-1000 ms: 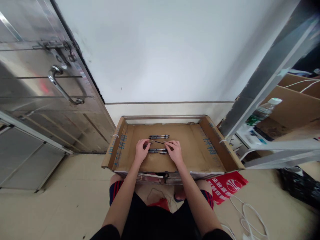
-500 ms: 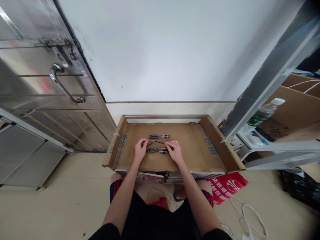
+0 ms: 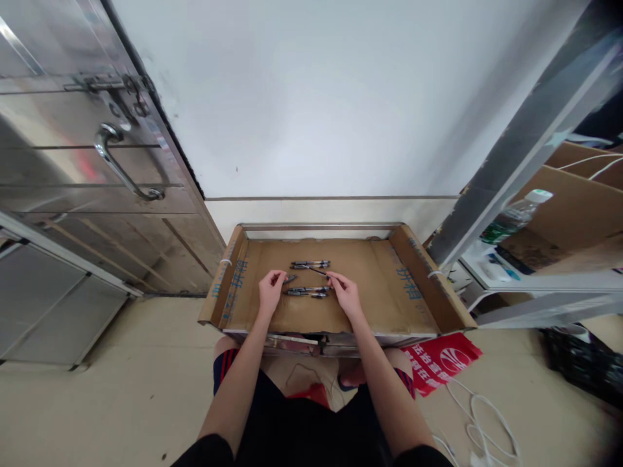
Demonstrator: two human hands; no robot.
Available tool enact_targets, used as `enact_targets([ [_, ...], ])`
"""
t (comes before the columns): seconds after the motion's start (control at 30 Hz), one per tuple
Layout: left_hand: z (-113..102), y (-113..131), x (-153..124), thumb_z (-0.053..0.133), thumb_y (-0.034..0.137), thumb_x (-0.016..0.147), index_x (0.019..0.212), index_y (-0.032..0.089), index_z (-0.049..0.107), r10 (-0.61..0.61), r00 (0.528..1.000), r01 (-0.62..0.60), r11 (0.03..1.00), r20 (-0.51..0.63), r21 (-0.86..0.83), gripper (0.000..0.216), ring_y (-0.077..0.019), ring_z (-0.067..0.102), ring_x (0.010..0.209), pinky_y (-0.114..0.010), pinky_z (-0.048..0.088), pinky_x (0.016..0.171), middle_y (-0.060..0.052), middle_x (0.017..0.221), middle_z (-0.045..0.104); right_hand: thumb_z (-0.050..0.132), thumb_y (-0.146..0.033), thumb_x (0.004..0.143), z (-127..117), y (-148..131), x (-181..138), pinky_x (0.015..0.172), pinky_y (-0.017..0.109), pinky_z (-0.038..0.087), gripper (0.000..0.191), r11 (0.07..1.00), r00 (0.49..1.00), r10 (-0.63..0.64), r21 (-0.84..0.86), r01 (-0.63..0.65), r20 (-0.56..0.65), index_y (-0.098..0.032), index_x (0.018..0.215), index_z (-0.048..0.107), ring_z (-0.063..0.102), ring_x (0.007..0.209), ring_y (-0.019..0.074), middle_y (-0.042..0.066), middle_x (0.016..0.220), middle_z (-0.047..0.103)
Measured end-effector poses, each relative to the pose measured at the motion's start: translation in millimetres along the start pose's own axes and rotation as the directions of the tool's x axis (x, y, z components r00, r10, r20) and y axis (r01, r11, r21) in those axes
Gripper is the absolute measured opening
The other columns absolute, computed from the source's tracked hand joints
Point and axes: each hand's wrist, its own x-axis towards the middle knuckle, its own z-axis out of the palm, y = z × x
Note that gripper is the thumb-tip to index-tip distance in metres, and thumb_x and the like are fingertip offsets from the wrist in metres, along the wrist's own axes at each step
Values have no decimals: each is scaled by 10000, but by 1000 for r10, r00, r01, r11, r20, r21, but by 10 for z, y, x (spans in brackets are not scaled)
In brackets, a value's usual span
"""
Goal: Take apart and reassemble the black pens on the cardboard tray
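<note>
A flat cardboard tray (image 3: 389, 285) lies on a low stand in front of me. My left hand (image 3: 270, 291) pinches a short dark pen part (image 3: 291, 279), maybe a cap or barrel. A thin pen refill (image 3: 317, 271) slants up to the left from the closed fingers of my right hand (image 3: 345, 292). A whole dark pen (image 3: 310, 264) lies flat on the cardboard just beyond the hands. Two more pens (image 3: 306, 292) lie between my hands, nearer to me.
A metal door with a curved handle (image 3: 119, 165) stands at the left. At the right is a metal rack post (image 3: 511, 149), with a plastic bottle (image 3: 511, 217) and cardboard on a shelf. White cables (image 3: 481, 421) and a red bag (image 3: 442, 360) lie on the floor.
My hands have drawn apart. The refill has come away from the left hand's part and now points up-left from the right hand.
</note>
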Motion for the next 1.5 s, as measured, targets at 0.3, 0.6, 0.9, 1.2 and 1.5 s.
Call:
enact_targets([
  [0.3,-10,-69,38,631,357,763,825,165,656,7,1000,-5,999,28,-48,203,-164,624,776,-289,501,739,-49,811,674,569,-438,791,3,16,-20,579,268,457,350,981,994,106,160,-108,23,-184,1001,688,561,629,148,45,765,672],
  [0.6,-13,-82,19,612,352,786,874,169,698,1,996,2,999,93,-33,220,-178,636,809,-306,495,766,-65,869,704,549,-502,808,13,15,-4,526,247,405,366,973,993,117,198,-120,25,-176,903,686,515,574,134,34,692,642],
  [0.9,-12,-64,18,549,383,841,810,167,693,36,992,-35,999,122,-15,262,-176,627,772,-288,469,732,-57,798,690,490,-502,842,14,20,-15,518,240,336,377,995,996,67,67,-71,50,-175,791,671,446,533,123,-7,584,538],
  [1.2,-25,1,2,596,341,819,851,174,692,127,975,-138,989,185,50,195,-126,509,651,-249,382,602,-36,811,653,478,-519,830,11,1,-45,466,238,284,413,995,994,74,-74,-69,80,-170,852,698,390,477,119,-24,507,463],
  [1.5,-33,38,-5,581,324,832,857,183,689,167,962,-183,981,215,57,179,-152,540,741,-267,397,654,-48,836,657,467,-516,828,11,-29,-47,534,261,398,418,991,997,34,-133,-24,76,-179,852,711,541,603,179,24,591,600],
])
